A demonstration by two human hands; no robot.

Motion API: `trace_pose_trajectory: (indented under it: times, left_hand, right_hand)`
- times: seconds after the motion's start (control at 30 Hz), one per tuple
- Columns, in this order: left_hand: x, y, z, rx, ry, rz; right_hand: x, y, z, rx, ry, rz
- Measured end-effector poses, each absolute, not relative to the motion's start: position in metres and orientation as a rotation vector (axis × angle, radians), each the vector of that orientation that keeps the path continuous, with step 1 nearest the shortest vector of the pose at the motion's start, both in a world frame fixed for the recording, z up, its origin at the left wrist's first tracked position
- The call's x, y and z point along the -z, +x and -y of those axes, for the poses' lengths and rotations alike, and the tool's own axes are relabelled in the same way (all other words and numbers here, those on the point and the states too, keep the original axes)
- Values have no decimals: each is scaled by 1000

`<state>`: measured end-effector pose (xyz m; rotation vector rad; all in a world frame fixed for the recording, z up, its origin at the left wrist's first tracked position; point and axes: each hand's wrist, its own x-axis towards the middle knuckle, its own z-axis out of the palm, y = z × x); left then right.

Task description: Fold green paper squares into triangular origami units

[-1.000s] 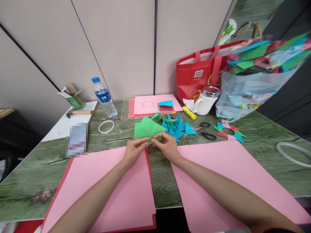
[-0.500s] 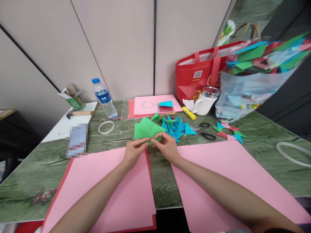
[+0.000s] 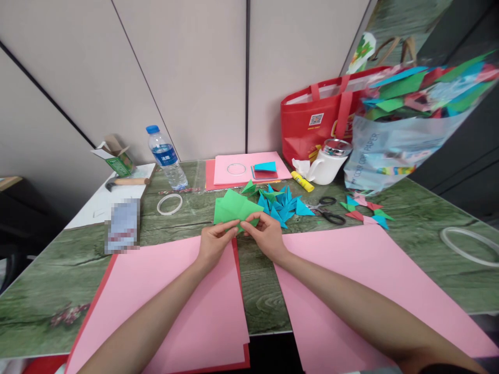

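Left hand (image 3: 213,245) and right hand (image 3: 270,238) pinched green paper (image 3: 235,205).
Grips were narrow, at its near edge, over the table (image 3: 265,296), just left of blue paper pieces (image 3: 283,209), too overlapped to count. Outward were: one pair of scissors (image 3: 332,217); one bottle (image 3: 166,156), label unreadable; one red bag (image 3: 296,134), one QR code (image 3: 316,119); one plastic bag (image 3: 390,150), "COPY PAPER" legible.

Pale grey wall panels (image 3: 195,67) with dark seams (image 3: 247,78) behind a green wood-grain table (image 3: 265,296), dark panelling (image 3: 463,166) at right
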<state>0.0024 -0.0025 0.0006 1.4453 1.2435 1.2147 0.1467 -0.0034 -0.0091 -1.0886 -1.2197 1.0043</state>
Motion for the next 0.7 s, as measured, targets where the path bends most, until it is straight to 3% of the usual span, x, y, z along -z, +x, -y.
trace_pose_trajectory:
  times: [0.7]
  left_hand:
    - [0, 6, 7, -1253, 1383, -1264]
  right_hand:
    - [6, 148, 4, -820, -1152, 1336]
